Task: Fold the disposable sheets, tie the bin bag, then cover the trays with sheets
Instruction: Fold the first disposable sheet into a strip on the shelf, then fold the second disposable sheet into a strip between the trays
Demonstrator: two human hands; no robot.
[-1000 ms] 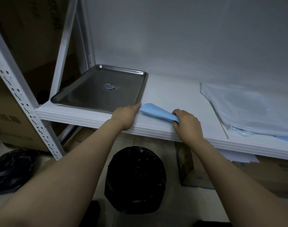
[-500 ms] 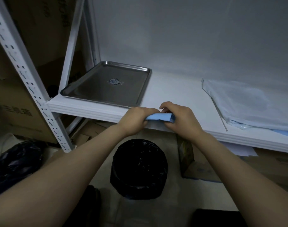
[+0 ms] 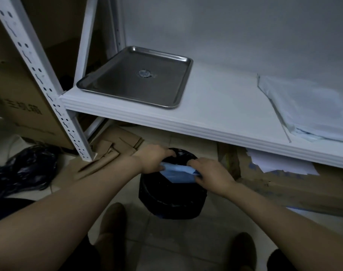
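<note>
Head view, looking down past a shelf edge to the floor. Both forearms reach forward over a round bin lined with a black plastic bin bag (image 3: 172, 202), which stands on the tiled floor below the near edge of the white shelf board (image 3: 215, 106). A folded light-blue disposable sheet (image 3: 176, 173) is held across the bin's open mouth, between the two hands. The left hand (image 3: 155, 161) grips the sheet's left end, its fingers curled down by the far rim of the bag. The right hand (image 3: 211, 174) pinches the sheet's right end, fingers bent over the fold.

On the shelf board, at far left, lies a rectangular stainless-steel tray (image 3: 108, 83), uncovered, with a round mark at its centre. At the right end of the board lies a stack of pale, translucent flat sheets (image 3: 307, 106), well apart from the tray. A white perforated metal upright (image 3: 39, 75) carries the shelf's left corner. Left of it stands a brown cardboard box (image 3: 20, 94), and a crumpled black plastic bag (image 3: 20, 169) lies on the floor nearby. Flattened brown cardboard (image 3: 112, 147) lies under the shelf, left of the bin; loose white papers (image 3: 274, 163) rest on a box at right. Two brown shoes (image 3: 112, 222) show at the near edge.
</note>
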